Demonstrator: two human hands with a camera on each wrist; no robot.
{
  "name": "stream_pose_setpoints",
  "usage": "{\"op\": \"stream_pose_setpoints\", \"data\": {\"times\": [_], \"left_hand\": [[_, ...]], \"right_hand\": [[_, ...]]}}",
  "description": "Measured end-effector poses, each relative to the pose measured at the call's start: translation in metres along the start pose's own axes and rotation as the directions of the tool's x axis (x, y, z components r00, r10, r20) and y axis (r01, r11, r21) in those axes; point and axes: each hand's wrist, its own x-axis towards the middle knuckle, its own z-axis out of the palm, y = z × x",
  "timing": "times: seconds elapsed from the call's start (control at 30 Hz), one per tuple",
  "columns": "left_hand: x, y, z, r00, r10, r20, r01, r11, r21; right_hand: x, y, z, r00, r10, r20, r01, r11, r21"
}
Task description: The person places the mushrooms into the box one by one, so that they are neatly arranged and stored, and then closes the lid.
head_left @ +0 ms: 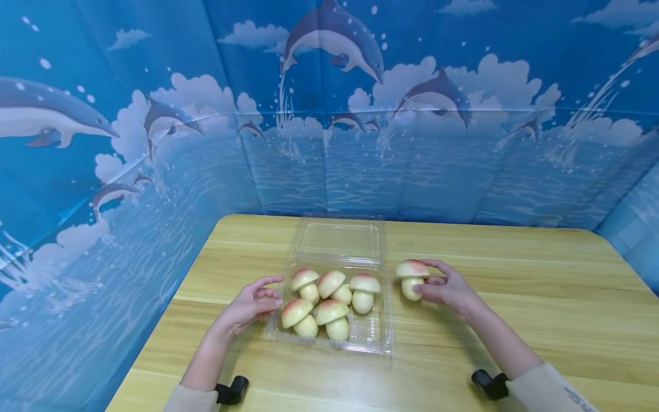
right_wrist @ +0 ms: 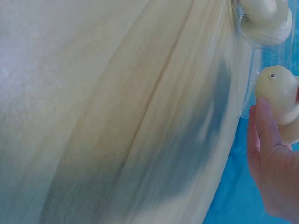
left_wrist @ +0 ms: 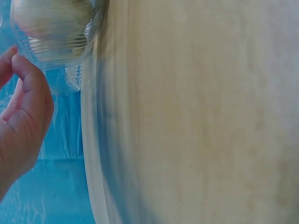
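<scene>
A clear plastic clamshell box lies with its lid folded back, holding several toy mushrooms with pale stems and cream caps tinged red. At the box's left side is my left hand, its fingers loosely bent with the tips at the wall; whether they touch it is hard to tell. To the right of the box, my right hand holds another toy mushroom between thumb and fingers, cap up. The right wrist view shows the round stem end of this mushroom with a small dark mark.
Everything sits on a light wood-grain table. The transparent lid extends toward the table's far edge. Behind and to the left hangs a blue curtain printed with dolphins and waves.
</scene>
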Motion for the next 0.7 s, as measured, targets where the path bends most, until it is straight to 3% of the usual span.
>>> {"op": "stream_pose_setpoints", "data": {"times": [0.7], "left_hand": [[0.000,0.001,0.002,1.000,-0.021,-0.015,0.021,1.000,0.001]], "right_hand": [[-0.018,-0.019,0.018,0.996,-0.055,0.065,0.056,0.998,-0.012]]}}
